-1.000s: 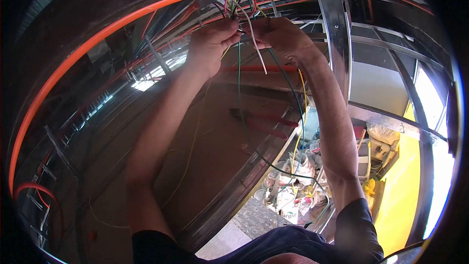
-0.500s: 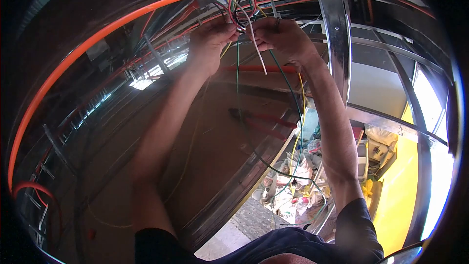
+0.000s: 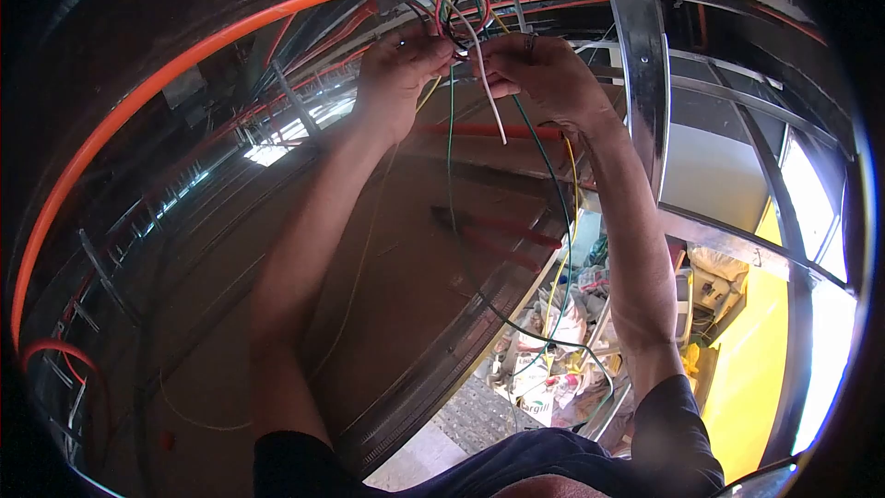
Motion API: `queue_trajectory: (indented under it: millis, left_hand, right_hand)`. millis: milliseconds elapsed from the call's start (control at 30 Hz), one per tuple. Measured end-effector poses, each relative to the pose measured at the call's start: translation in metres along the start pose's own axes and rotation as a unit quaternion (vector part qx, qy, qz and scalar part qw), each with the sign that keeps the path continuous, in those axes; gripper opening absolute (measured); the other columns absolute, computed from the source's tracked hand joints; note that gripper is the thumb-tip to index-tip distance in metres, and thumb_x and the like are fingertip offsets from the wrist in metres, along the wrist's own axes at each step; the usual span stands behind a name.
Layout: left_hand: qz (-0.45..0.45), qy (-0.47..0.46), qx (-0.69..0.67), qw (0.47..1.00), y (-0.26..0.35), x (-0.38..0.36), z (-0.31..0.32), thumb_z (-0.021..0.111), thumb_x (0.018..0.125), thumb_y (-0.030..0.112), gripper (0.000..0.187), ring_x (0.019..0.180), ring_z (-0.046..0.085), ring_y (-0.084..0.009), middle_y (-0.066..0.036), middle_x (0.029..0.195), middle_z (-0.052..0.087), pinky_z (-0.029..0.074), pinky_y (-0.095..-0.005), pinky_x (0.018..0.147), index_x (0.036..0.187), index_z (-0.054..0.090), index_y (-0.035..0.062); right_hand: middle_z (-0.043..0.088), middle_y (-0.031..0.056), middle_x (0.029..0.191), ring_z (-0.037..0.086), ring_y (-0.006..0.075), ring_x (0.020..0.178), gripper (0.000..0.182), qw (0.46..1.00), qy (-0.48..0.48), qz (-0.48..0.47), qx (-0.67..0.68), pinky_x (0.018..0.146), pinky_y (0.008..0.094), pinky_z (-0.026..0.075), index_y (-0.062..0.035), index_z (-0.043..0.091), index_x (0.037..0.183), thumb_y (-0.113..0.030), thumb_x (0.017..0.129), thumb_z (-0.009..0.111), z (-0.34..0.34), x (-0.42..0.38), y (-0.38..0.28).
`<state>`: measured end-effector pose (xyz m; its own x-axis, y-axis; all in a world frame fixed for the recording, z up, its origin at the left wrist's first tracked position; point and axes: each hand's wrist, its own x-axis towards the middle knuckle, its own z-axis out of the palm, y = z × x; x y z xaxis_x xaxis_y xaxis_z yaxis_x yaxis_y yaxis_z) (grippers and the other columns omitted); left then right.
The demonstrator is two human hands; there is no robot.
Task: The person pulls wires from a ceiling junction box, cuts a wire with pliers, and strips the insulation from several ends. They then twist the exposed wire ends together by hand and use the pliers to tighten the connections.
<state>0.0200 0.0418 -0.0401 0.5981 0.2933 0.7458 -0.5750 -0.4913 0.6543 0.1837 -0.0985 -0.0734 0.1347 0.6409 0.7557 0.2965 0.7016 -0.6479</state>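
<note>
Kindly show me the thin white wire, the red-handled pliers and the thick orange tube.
Thin white wire [image 3: 492, 105], head view: its lower hanging length.
Red-handled pliers [image 3: 516, 229], head view: the upper handle.
Thick orange tube [image 3: 167, 87], head view: its curved middle.

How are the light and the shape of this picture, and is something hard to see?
In the head view throughout: wide-lens bending, with the orange pipe drawn as an arc and dark corners; glare bleaches the opening at right; the pliers sink in shade; by the left hand and right hand, the wires crowd together, too small to tell which are pinched.
</note>
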Motion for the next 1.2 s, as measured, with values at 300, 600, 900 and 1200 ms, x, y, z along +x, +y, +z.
queue_trajectory:
  millis: [300,600,900,1200]
  left_hand:
    - [0.073,0.021,0.031,0.997,-0.010,0.000,0.004,0.071,0.090,0.003,0.029,0.092,0.067,-0.0157,-0.010,0.106,0.071,0.053,-0.0304,0.079,0.117,0.061,-0.0012]
    - [0.077,0.027,0.037,0.996,-0.014,0.000,0.005,0.070,0.091,0.005,0.025,0.091,0.066,-0.0153,-0.009,0.103,0.071,0.052,-0.0295,0.080,0.114,0.062,-0.0011]
    - [0.027,0.004,-0.050,0.998,-0.010,-0.003,0.004,0.068,0.092,0.005,0.020,0.093,0.064,-0.0164,-0.007,0.107,0.070,0.049,-0.0338,0.085,0.111,0.065,0.0026]
    - [0.021,0.012,-0.057,0.998,-0.010,-0.004,0.004,0.066,0.093,0.006,0.017,0.095,0.065,-0.0172,-0.007,0.104,0.071,0.049,-0.0340,0.087,0.110,0.067,0.0027]
  right_hand:
    - [0.069,0.0118,0.109,0.069,0.0176,0.100,0.027,1.000,-0.011,0.003,-0.015,0.091,0.0314,0.057,0.0057,0.060,0.123,-0.011,0.103,0.053,0.003,-0.006,-0.010]
    - [0.072,0.0122,0.102,0.070,0.0154,0.093,0.029,1.000,0.009,-0.030,0.005,0.089,0.0294,0.057,0.0023,0.067,0.121,-0.009,0.096,0.056,0.004,-0.007,-0.009]
    - [0.072,0.0132,0.107,0.071,0.0182,0.095,0.031,0.991,0.066,0.061,0.100,0.088,0.0295,0.058,0.0043,0.066,0.119,-0.013,0.094,0.064,0.008,-0.012,-0.009]
    - [0.072,0.0133,0.105,0.071,0.0175,0.095,0.027,0.993,0.045,0.017,0.111,0.087,0.0280,0.058,0.0049,0.067,0.116,-0.008,0.093,0.066,0.012,-0.013,0.003]
